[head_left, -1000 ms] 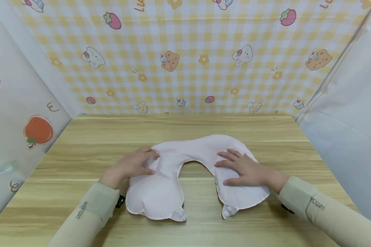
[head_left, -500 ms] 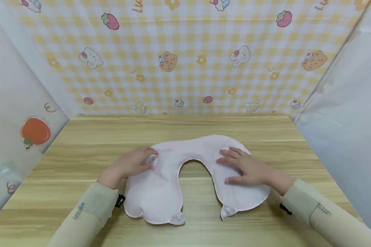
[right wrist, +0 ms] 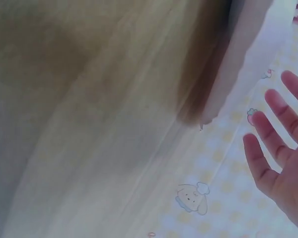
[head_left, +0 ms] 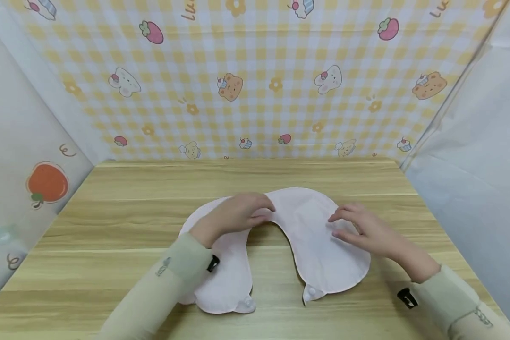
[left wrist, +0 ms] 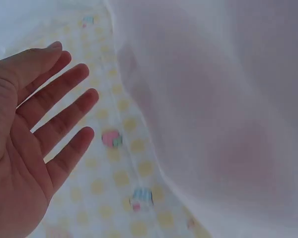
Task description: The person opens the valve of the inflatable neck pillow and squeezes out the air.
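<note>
A pale pink U-shaped neck pillow [head_left: 314, 236] lies on the wooden table, its two snap-tabbed ends pointing toward me. My left hand [head_left: 237, 213] is over the pillow's left side near the top of the inner curve, fingers relaxed and holding nothing; its forearm covers part of the left lobe. In the left wrist view the fingers spread apart beside the pink fabric [left wrist: 203, 114]. My right hand [head_left: 365, 231] hovers at the right lobe's outer edge, fingers loosely bent with nothing between them. The right wrist view shows its fingers separated, beside the pillow's edge [right wrist: 243, 59].
The wooden table [head_left: 144, 189] ends at a yellow checked backdrop [head_left: 255, 56] with cartoon prints. A white printed sheet [head_left: 29, 132] hangs on the left and a plain white one [head_left: 471, 132] on the right. Black straps show at both cuffs.
My left hand has lifted from the valve on the left lobe and moved right toward the pillow's inner curve. My right hand has risen and shifted right, off the right lobe's middle.
</note>
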Motion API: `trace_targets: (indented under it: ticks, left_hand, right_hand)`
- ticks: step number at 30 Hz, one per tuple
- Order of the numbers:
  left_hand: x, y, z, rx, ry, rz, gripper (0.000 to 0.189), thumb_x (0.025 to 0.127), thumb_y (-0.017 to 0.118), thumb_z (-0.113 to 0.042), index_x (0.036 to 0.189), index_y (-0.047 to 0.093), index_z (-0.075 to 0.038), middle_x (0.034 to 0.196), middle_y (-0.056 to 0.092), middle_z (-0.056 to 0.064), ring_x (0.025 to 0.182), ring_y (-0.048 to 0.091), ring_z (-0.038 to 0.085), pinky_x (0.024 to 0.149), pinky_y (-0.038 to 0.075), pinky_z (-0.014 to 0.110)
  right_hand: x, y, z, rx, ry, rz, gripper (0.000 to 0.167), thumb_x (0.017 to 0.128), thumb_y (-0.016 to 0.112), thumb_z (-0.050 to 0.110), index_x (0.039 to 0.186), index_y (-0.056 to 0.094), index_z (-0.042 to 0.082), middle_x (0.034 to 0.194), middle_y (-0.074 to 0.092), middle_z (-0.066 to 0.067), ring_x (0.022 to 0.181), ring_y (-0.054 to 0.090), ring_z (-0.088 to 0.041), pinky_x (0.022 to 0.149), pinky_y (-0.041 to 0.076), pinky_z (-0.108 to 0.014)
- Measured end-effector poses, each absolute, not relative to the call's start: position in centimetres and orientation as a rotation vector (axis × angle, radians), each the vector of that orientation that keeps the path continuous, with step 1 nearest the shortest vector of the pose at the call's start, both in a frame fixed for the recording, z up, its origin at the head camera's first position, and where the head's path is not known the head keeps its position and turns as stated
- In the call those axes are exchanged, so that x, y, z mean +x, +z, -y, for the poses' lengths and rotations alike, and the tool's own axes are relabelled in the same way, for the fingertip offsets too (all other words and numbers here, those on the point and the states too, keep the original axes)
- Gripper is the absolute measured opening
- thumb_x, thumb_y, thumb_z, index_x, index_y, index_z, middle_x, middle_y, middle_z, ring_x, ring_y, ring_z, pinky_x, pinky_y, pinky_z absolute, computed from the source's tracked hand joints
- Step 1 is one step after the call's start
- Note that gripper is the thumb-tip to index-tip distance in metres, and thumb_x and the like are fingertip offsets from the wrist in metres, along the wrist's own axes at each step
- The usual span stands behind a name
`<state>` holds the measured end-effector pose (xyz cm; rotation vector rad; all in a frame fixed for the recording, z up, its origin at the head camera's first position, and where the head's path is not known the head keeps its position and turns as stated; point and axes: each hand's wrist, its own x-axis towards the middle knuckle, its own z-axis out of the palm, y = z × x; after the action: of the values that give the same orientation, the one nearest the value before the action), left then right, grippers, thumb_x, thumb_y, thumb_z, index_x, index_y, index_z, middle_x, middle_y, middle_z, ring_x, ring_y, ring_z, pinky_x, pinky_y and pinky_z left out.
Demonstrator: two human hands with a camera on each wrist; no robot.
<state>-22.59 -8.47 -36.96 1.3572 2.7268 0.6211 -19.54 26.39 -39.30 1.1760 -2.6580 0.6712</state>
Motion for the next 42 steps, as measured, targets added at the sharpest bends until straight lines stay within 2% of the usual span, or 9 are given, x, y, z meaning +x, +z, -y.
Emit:
trace_targets:
  ticks: [5,9,17,23,30,35,42]
  left_hand:
    - [-23.2,-37.8,4.5,1.445,0.556,-2.599,0.02,0.098,0.061,-0.015,0.115,0.071,-0.01,0.118,0.069,0.001,0.112,0.063,0.017,0.102,0.049,0.033]
    - [-23.4,-37.9,2.3,1.44,0.497,-2.557,0.021,0.098,0.063,-0.02,0.117,0.071,-0.014,0.121,0.068,-0.002,0.114,0.061,0.014,0.103,0.048,0.03]
    - [-23.6,-38.3,0.1,1.451,0.513,-2.507,0.022,0.095,0.067,-0.015,0.116,0.071,-0.014,0.119,0.069,-0.004,0.111,0.062,0.01,0.102,0.046,0.023]
    - [-23.6,-38.9,-0.5,1.374,0.509,-2.496,0.022,0.094,0.069,-0.018,0.115,0.072,-0.014,0.116,0.07,-0.004,0.107,0.063,0.01,0.1,0.047,0.021]
    - [-24.0,-39.7,-0.7,1.285,0.435,-2.521,0.02,0.094,0.069,-0.02,0.112,0.073,-0.014,0.111,0.072,-0.004,0.103,0.063,0.01,0.098,0.048,0.022]
    - [-24.5,-39.9,-1.1,1.3,0.396,-2.513,0.014,0.093,0.07,-0.018,0.105,0.075,-0.012,0.107,0.072,-0.003,0.1,0.064,0.011,0.095,0.05,0.022]
    - [-25.1,-40.3,-1.6,1.304,0.362,-2.509,0.004,0.09,0.073,-0.017,0.093,0.074,-0.015,0.112,0.068,-0.005,0.094,0.059,0.008,0.09,0.048,0.019]
  right_hand:
    - [-19.3,-39.9,-26.2,1.212,0.697,2.748,0.021,0.087,0.077,0.027,0.107,0.07,0.025,0.106,0.062,0.015,0.102,0.056,-0.006,0.087,0.049,-0.034]
    - [-19.3,-40.4,-25.9,1.233,0.692,2.796,0.03,0.086,0.078,0.035,0.113,0.068,0.026,0.111,0.06,0.015,0.105,0.053,-0.007,0.09,0.048,-0.034]
    - [-19.5,-40.8,-25.7,1.231,0.692,2.886,0.048,0.083,0.077,0.049,0.124,0.065,0.026,0.12,0.058,0.011,0.11,0.049,-0.012,0.092,0.048,-0.037]
    - [-19.9,-41.0,-25.7,1.217,0.72,2.944,0.051,0.082,0.077,0.05,0.125,0.064,0.027,0.123,0.058,0.009,0.113,0.048,-0.015,0.093,0.048,-0.04]
    - [-20.3,-41.4,-25.8,1.232,0.703,2.969,0.058,0.082,0.077,0.05,0.13,0.063,0.02,0.13,0.055,0.003,0.119,0.048,-0.021,0.098,0.047,-0.045]
    - [-20.7,-41.7,-25.7,1.264,0.697,2.953,0.058,0.082,0.078,0.047,0.129,0.063,0.018,0.13,0.053,-0.001,0.12,0.048,-0.023,0.098,0.046,-0.044]
    - [-20.9,-41.7,-25.7,1.239,0.732,3.0,0.062,0.081,0.078,0.05,0.132,0.062,0.018,0.138,0.05,-0.006,0.127,0.047,-0.026,0.102,0.045,-0.049]
